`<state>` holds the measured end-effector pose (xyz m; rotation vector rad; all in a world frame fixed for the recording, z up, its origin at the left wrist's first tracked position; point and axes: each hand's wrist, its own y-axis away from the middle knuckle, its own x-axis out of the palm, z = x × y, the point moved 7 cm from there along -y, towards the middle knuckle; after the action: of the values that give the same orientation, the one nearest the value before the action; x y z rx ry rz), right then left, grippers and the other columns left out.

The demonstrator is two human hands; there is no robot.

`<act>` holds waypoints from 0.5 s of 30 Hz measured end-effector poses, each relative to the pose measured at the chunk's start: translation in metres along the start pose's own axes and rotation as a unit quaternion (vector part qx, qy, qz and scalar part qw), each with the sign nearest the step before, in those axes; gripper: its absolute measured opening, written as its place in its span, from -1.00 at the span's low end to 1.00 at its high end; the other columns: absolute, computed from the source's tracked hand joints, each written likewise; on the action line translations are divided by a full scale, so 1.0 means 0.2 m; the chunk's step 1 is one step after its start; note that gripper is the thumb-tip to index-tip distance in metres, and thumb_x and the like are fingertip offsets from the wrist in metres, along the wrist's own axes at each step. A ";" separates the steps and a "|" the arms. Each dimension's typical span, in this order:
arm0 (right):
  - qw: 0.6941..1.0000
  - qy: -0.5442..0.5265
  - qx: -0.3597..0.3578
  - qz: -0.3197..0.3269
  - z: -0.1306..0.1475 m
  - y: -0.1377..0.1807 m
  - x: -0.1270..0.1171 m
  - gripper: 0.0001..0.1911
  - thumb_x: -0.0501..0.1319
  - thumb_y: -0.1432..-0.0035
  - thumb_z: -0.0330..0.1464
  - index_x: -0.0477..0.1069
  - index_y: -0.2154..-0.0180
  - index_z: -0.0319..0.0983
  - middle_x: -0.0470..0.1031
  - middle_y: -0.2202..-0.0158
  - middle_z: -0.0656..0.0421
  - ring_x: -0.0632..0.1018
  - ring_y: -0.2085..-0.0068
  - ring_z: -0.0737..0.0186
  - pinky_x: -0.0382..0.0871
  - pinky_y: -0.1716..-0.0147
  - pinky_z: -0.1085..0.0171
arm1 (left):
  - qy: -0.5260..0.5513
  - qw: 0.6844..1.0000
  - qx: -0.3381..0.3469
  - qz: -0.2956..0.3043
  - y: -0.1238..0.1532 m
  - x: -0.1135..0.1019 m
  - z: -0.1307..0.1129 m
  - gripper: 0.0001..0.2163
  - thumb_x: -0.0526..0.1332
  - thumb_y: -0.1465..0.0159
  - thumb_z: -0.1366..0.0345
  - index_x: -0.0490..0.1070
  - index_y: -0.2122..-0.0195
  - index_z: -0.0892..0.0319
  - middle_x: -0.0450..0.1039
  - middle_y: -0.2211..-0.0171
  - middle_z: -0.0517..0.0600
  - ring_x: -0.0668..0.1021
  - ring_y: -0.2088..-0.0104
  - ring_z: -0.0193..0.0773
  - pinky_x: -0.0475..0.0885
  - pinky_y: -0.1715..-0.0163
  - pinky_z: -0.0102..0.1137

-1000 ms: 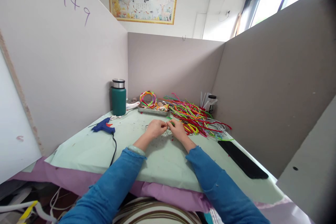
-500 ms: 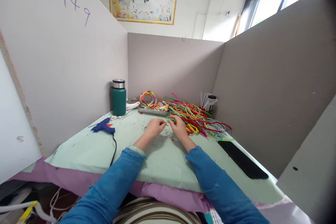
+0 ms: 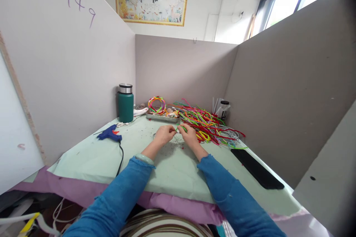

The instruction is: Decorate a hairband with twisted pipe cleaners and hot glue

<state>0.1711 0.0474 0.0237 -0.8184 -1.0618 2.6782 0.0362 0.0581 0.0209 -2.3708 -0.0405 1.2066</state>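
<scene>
Between my two hands, close together over the middle of the table, is a green pipe cleaner. My left hand pinches toward one end of it with thumb and fingertips. My right hand is closed on it too, and a green stretch shows along its fingers. Most of the pipe cleaner is hidden by the fingers, so its full shape cannot be made out. Behind and right of my right hand spreads a pile of colourful pipe cleaners.
A metal tray holds small pieces and a ring of coloured pipe cleaners. At left are a green bottle and a blue glue gun with a trailing cord. A black flat object lies right. Grey partitions enclose the table.
The fingers of my right hand have drawn in slightly, and the green pipe cleaner sits a little differently between them. My left hand has barely moved.
</scene>
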 end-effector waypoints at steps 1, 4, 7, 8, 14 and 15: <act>1.000 -0.005 0.003 -0.002 0.00 0.00 0.00 -0.66 0.04 -0.15 -0.13 0.44 0.37 -0.23 0.46 0.46 0.19 0.42 0.41 0.27 0.21 0.38 0.34 | 0.001 1.000 0.004 0.002 0.00 0.00 0.00 -0.78 0.16 -0.15 0.19 0.54 0.31 0.15 0.54 0.40 -0.01 0.49 0.39 -0.31 0.29 0.36 -0.48; 1.000 -0.005 0.010 -0.006 -0.02 0.00 0.00 -0.64 0.03 -0.15 -0.12 0.43 0.41 -0.23 0.43 0.51 0.20 0.41 0.43 0.28 0.20 0.40 0.35 | 0.003 1.000 0.017 0.005 0.00 0.01 -0.01 -0.78 0.15 -0.15 0.20 0.55 0.32 0.13 0.54 0.42 -0.03 0.48 0.41 -0.33 0.27 0.38 -0.49; 1.000 -0.001 0.015 -0.003 -0.02 0.00 0.00 -0.65 0.04 -0.14 -0.13 0.42 0.43 -0.23 0.42 0.52 0.20 0.40 0.44 0.28 0.20 0.40 0.35 | 0.004 1.000 0.028 0.005 0.00 0.01 -0.01 -0.77 0.15 -0.15 0.19 0.56 0.32 0.11 0.54 0.43 -0.05 0.47 0.43 -0.34 0.26 0.40 -0.50; 1.000 -0.001 0.016 0.000 -0.02 0.00 0.00 -0.65 0.04 -0.13 -0.13 0.42 0.44 -0.23 0.42 0.53 0.20 0.40 0.44 0.28 0.20 0.39 0.35 | 0.004 1.000 0.030 0.005 0.00 0.01 -0.01 -0.77 0.14 -0.15 0.18 0.57 0.32 0.11 0.54 0.44 -0.05 0.46 0.44 -0.34 0.25 0.41 -0.50; 1.000 0.002 0.011 0.005 -0.01 0.00 0.00 -0.69 0.05 -0.13 -0.18 0.42 0.44 -0.23 0.44 0.51 0.19 0.40 0.44 0.28 0.21 0.39 0.34 | 0.012 0.999 0.031 0.005 0.00 0.00 -0.01 -0.76 0.14 -0.15 0.17 0.57 0.29 0.10 0.55 0.42 -0.05 0.47 0.44 -0.34 0.26 0.41 -0.50; 1.000 0.004 0.010 0.006 -0.01 0.00 0.01 -0.70 0.05 -0.12 -0.18 0.42 0.45 -0.23 0.44 0.51 0.19 0.40 0.44 0.28 0.21 0.40 0.34 | 0.012 0.999 0.035 0.002 0.00 0.00 -0.02 -0.76 0.14 -0.15 0.17 0.58 0.29 0.09 0.55 0.42 -0.05 0.47 0.43 -0.34 0.26 0.41 -0.50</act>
<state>0.1715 0.0500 0.0219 -0.8349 -1.0286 2.6885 0.0388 0.0559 0.0223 -2.3245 0.0152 1.1628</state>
